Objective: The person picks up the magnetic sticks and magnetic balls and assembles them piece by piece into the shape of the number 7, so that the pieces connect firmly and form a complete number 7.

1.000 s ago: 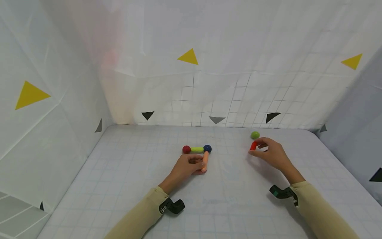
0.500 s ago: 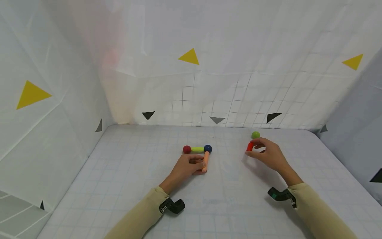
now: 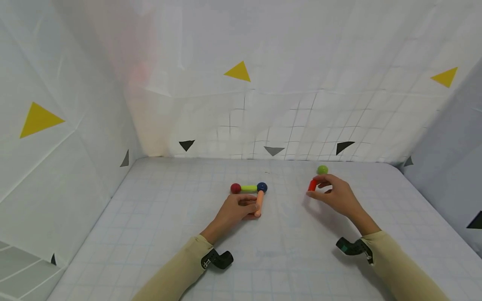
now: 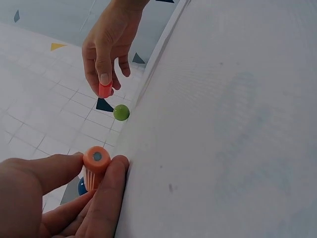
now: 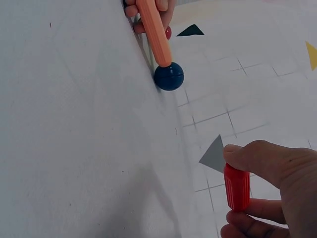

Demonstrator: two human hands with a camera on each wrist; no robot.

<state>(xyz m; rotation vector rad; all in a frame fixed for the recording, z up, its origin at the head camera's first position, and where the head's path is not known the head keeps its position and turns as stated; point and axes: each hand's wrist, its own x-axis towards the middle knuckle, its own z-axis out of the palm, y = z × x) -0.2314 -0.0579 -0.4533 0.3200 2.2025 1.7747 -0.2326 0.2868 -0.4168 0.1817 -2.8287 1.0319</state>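
My left hand (image 3: 237, 210) pinches an orange ribbed rod (image 3: 260, 203) near its front end. The rod's far end meets a dark blue ball (image 3: 262, 187), and a yellow-green rod (image 3: 248, 188) runs left from that ball to a dark red ball (image 3: 235, 188). A grey disc shows in the orange rod's near end in the left wrist view. To the right, my right hand (image 3: 336, 195) holds a short red ribbed rod (image 5: 237, 187) by its two ends, thumb on one and a finger on the other. Behind that hand lies a green ball (image 3: 322, 169).
The white table (image 3: 286, 259) carries a faint grid. White sheeting (image 3: 211, 104) with yellow and dark triangles rises behind it and at both sides. A black wrist device (image 3: 222, 260) sits on the left cuff, another black device (image 3: 352, 246) on the right.
My right hand has moved a little to the left with the red rod, farther from the green ball. The left hand and the joined rods and balls have stayed in place.
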